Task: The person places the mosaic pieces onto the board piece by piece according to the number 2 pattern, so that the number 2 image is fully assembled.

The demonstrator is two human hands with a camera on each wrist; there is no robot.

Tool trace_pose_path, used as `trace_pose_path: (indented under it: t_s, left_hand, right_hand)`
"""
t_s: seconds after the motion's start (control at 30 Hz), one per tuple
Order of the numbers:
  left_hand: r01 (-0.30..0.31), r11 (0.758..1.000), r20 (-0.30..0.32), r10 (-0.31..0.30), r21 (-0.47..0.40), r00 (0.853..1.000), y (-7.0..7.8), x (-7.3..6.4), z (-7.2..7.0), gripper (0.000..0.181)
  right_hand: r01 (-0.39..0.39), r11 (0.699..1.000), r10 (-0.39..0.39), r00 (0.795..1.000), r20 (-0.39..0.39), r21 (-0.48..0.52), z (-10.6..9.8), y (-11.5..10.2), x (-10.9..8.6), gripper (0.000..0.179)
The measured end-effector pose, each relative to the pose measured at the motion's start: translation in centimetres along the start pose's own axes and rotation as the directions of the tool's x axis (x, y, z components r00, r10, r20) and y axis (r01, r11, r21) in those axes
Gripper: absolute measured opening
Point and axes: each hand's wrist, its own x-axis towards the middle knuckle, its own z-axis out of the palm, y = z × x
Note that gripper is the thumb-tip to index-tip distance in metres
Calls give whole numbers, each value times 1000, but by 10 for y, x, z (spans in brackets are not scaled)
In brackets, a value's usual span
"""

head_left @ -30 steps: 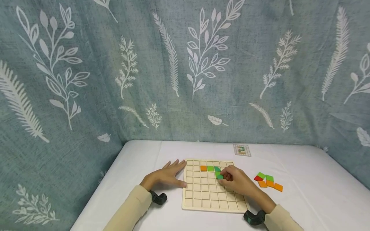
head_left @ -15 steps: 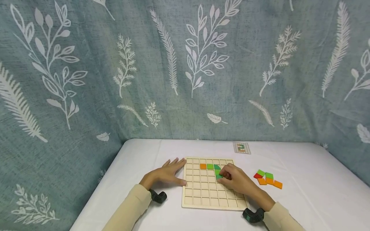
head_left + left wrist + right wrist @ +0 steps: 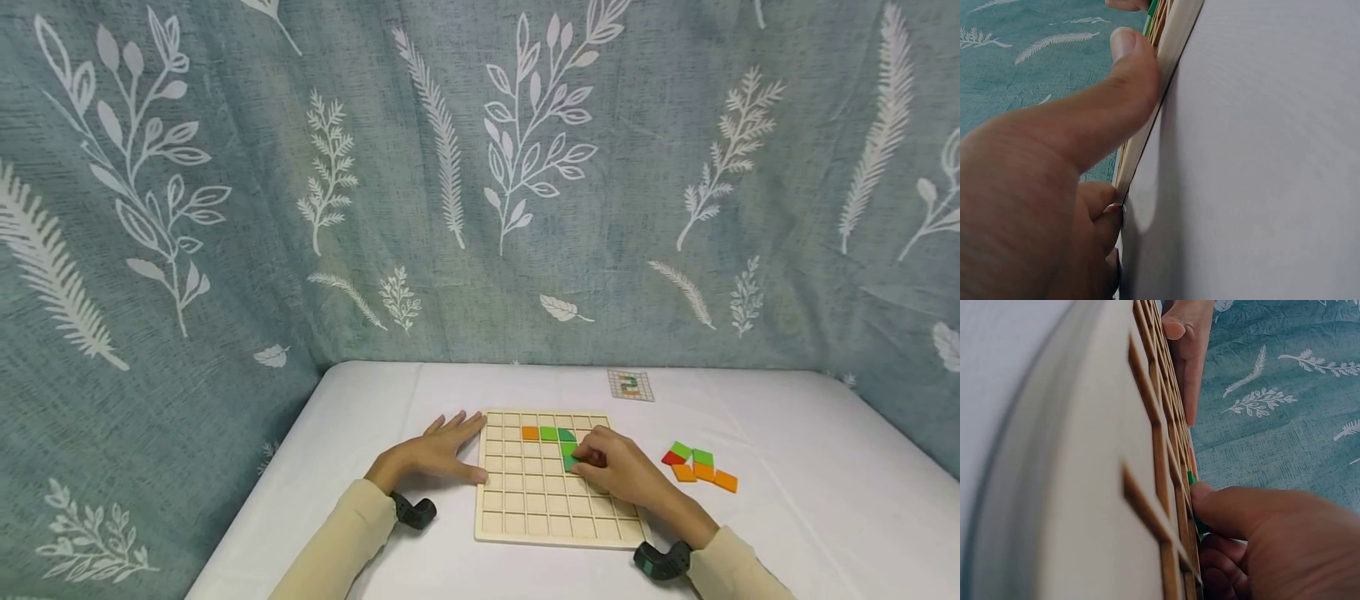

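Note:
A wooden grid board (image 3: pixel 525 527) lies flat on the table. Along its left edge rests my left hand (image 3: pixel 431 456), fingers spread and thumb touching the rim. Over the board's right half, my right hand (image 3: pixel 618 467) pinches a dark green tile (image 3: pixel 569 463) at a cell, its thumb (image 3: pixel 1210 497) on the tile in the right wrist view. Just above that tile sits a light green tile (image 3: pixel 567 449). An upper row holds an orange tile (image 3: pixel 531 433), a green square tile (image 3: pixel 549 434) and a dark green rounded tile (image 3: pixel 567 435).
Right of the board lie loose tiles: a red one (image 3: pixel 672 458), light green ones (image 3: pixel 702 457) and orange ones (image 3: pixel 725 481). A small pattern card (image 3: pixel 630 385) lies behind the board. A leaf-patterned curtain (image 3: pixel 465 208) stands at the back of the white table (image 3: pixel 787 433).
My right hand has lowered the dark green tile from a tilt into a cell below the light green tile. The left hand stays in place on the board's edge.

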Motion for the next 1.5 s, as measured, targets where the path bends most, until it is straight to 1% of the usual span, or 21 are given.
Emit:
trace_pose_path:
  t_s: [0.1, 0.4, 0.6, 0.9, 1.03, 1.23, 1.37, 1.5]
  left_hand:
    - [-1, 1000, 3, 1, 3, 1000, 0, 2, 0, 107]
    - [25, 1000, -3, -25, 16, 1000, 5, 5, -1, 107]
    - [19, 1000, -6, -19, 16, 1000, 6, 4, -1, 106]
    - [16, 999, -3, -16, 34, 1000, 9, 4, -3, 107]
    - [16, 999, -1, -16, 31, 1000, 9, 3, -4, 106]
    - [12, 1000, -8, -11, 27, 1000, 4, 0, -2, 107]
    - [11, 1000, -15, -10, 8, 1000, 3, -3, -1, 107]
    - [11, 1000, -19, -11, 2, 1000, 3, -2, -1, 107]
  right_hand:
    - [0, 1000, 0, 1000, 1, 4, -2, 1, -1, 8]
    - [23, 1000, -22, 1000, -8, 20, -4, 3, -1, 7]
    - [2, 1000, -3, 1000, 11, 20, -7, 2, 0, 7]
    - [17, 1000, -17, 1000, 16, 15, -9, 1, -1, 8]
    - [13, 1000, -13, 1000, 27, 3, -9, 1, 1, 8]
    - [11, 1000, -11, 998, 62, -12, -8, 0, 5, 7]
    - [11, 1000, -12, 997, 79, 4, -7, -1, 6, 7]
    - [-19, 1000, 17, 996, 90, 23, -8, -2, 7, 8]
